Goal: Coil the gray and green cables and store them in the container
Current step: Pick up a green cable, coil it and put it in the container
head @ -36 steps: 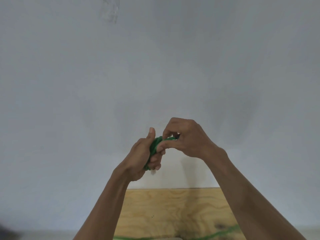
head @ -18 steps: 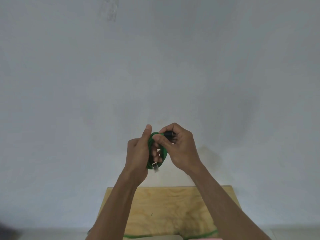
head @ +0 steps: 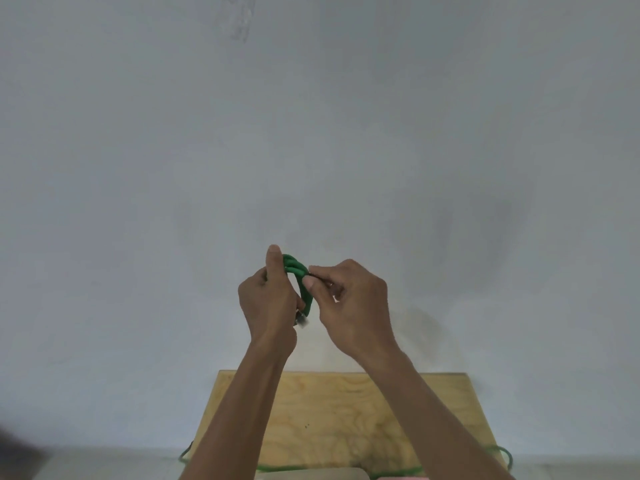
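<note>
Two hands, left hand (head: 268,299) and right hand (head: 351,303), grip one green cable (head: 298,271).

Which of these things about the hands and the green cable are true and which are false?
1. Both hands hold the green cable. True: the left hand grips the coil and the right hand pinches it near the top.
2. The coil lies flat on the wooden board. False: it is held up in front of the pale wall.
3. A small pale connector sticks out below the left hand. True.
4. The cable being wound is gray. False: it is green.
5. Some green cable lies loose near the board's near edge. True.
</note>
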`<state>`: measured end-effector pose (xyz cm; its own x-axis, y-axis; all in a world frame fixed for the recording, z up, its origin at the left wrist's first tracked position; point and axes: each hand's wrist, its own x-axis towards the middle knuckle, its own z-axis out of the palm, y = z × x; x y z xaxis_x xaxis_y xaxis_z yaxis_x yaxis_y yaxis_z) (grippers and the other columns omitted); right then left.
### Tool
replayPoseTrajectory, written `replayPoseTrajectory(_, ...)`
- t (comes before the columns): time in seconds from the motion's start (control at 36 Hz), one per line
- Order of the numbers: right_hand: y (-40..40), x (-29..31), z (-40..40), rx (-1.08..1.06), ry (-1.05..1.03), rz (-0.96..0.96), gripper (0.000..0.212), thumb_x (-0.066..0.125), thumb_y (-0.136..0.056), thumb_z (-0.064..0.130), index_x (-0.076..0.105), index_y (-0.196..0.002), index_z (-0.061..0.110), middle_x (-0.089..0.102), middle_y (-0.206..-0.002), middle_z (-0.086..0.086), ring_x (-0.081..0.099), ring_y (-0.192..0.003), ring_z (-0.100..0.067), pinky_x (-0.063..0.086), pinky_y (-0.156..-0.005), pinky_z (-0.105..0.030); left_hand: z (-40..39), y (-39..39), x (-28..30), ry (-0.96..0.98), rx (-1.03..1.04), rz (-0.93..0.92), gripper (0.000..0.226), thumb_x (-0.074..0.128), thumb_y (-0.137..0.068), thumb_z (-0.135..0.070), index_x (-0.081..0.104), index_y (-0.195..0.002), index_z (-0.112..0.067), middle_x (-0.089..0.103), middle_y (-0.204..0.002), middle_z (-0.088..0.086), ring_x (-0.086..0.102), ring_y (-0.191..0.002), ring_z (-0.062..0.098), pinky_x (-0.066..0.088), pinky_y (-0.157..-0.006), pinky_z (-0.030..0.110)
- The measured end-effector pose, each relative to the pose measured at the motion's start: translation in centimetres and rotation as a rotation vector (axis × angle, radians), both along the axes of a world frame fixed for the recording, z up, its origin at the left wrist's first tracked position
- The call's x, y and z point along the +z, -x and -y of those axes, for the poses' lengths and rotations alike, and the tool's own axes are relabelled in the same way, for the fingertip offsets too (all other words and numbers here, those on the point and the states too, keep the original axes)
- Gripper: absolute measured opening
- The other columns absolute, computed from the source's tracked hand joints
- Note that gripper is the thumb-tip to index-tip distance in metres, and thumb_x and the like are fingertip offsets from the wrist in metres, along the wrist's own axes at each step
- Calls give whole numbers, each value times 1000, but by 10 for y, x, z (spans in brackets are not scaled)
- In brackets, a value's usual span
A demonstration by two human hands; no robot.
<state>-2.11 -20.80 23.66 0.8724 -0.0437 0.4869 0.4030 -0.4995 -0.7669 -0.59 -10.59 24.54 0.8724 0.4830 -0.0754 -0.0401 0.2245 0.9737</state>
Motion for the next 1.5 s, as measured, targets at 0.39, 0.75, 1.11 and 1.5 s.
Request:
replayPoseTrajectory(0.39, 3, -16, -17, 91, -328, -291, 24, 70, -89, 7, 77, -109, 18, 78, -96, 9, 73, -85, -1, 55, -79, -12, -7, -5, -6, 74, 7, 1, 53, 47, -101, -50, 61, -67, -11, 43, -51, 2, 41, -45, 19, 37, -41, 27)
replayPoseTrajectory(0.75, -5, -6, -23, 7, -510, -304, 11, 83, -77, 11, 81, -88, 13, 78, -75, 4, 72, -69, 2, 48, -63, -3, -7, -9, -10, 98, -47, 43, 57, 45, -102, -49, 62, -74, -3, 49, -48, 8, 41, -40, 24, 37, -40, 28)
replayPoseTrajectory(1.11, -5, -8, -33, -27, -570, -341, 15, 90, -67, 15, 77, -74, 15, 75, -64, 3, 73, -61, -9, 57, -61, -17, -14, -4, -16, 101, -20, 60, 56, 48, -101, -50, 66, -77, -2, 55, -60, 9, 45, -47, 25, 40, -42, 30)
replayPoseTrajectory(1.5, -17, -29, -18, 140, -321, -218, 33, 79, -82, 14, 72, -112, 26, 77, -96, 11, 73, -92, -6, 58, -91, -34, -14, -6, -17, 143, -45, -52, 54, 55, -96, -52, 52, -65, -7, 40, -54, 8, 37, -44, 22, 36, -45, 28)
